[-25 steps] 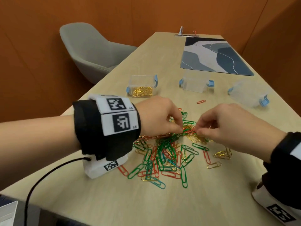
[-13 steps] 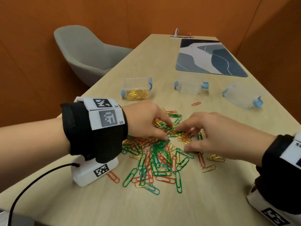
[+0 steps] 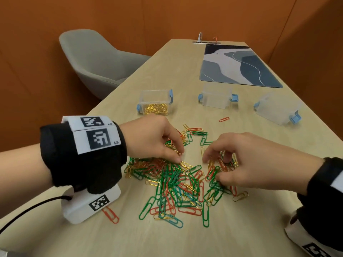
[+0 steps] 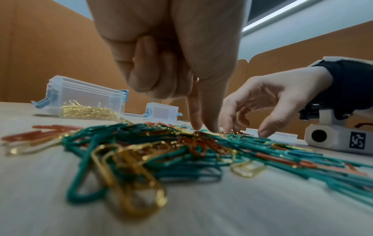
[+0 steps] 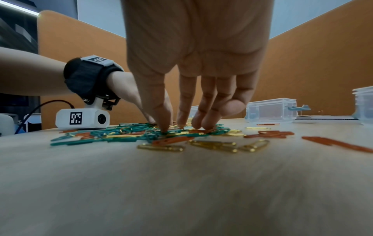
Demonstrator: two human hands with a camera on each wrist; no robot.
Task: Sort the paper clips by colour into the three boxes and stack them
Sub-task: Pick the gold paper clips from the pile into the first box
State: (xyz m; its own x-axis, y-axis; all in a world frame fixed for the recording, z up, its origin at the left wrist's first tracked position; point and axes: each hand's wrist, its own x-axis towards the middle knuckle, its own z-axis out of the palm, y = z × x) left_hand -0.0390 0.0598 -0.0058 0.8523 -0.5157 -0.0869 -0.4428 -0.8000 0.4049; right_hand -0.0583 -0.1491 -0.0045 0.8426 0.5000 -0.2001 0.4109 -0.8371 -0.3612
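Sorting still at an early stage, judging by the layout: picking gold clips out of the mixed pile of paper clips (image 3: 178, 179) spread across the lower centre of the head view on the counter (image 3: 241, 229). Left hand (image 3: 154, 140) reaching down at centre left, forefinger and thumb tips meeting on the pile, other fingers curled in with at least one gold clip (image 4: 196, 79) tucked against the palm. Right hand (image 3: 250, 160) spreading over the pile at centre right, fingers straight and apart, tips pressing on clips, nothing clamped.

Box with gold clips (image 3: 155, 104) standing open in the upper centre, well apart from the pile; middle box (image 3: 216, 98) and right box (image 3: 278, 108) further right in the same row, looking empty. Lone red clip (image 3: 223, 119) lying between pile and boxes.

Calling next, probably, for teasing one gold clip free of the green and red tangle, pinching it without dragging neighbours, then carrying the gathered gold ones up to the upper-centre box.
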